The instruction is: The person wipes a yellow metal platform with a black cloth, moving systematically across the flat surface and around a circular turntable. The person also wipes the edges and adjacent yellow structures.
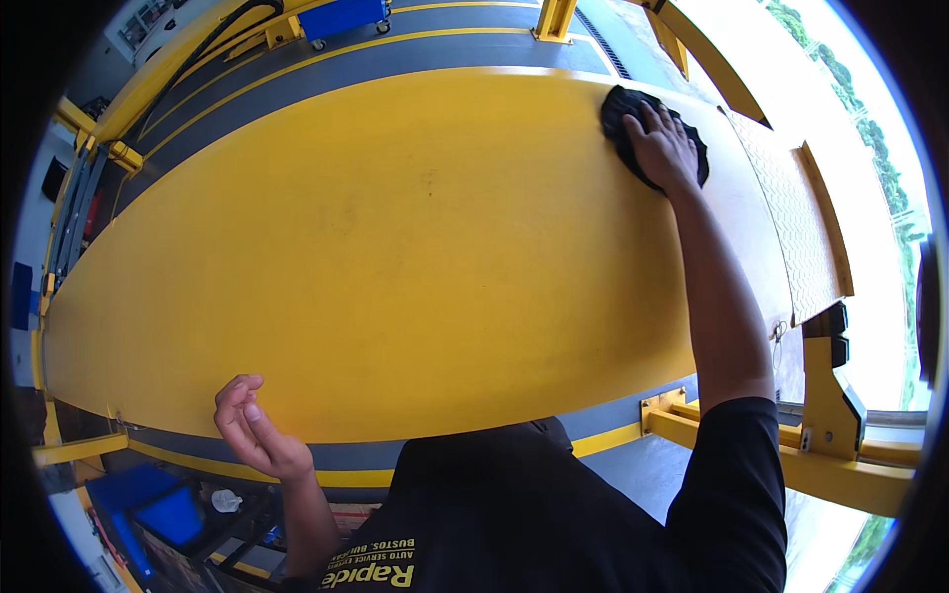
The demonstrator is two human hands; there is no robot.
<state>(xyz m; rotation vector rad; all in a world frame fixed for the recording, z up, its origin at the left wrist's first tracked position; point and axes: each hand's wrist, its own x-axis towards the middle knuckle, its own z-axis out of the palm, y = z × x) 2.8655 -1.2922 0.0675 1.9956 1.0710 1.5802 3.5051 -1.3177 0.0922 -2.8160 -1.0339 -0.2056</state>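
A large smooth yellow panel stretches across the view in front of me. At its far right, my right hand lies flat with fingers spread on top of a bunched black cloth, pressing it against the panel. The right arm is stretched out over the panel. My left hand is raised at the panel's near left edge, its fingers loosely bent and the thumb apart, with nothing seen in it. Small dark marks show near the middle of the panel.
A textured ramp plate joins the panel's right end. Yellow steel posts and beams stand around it. Beyond the panel is a blue wheeled cabinet on a grey floor with yellow lines. Blue bins and a clear plastic container sit at the lower left.
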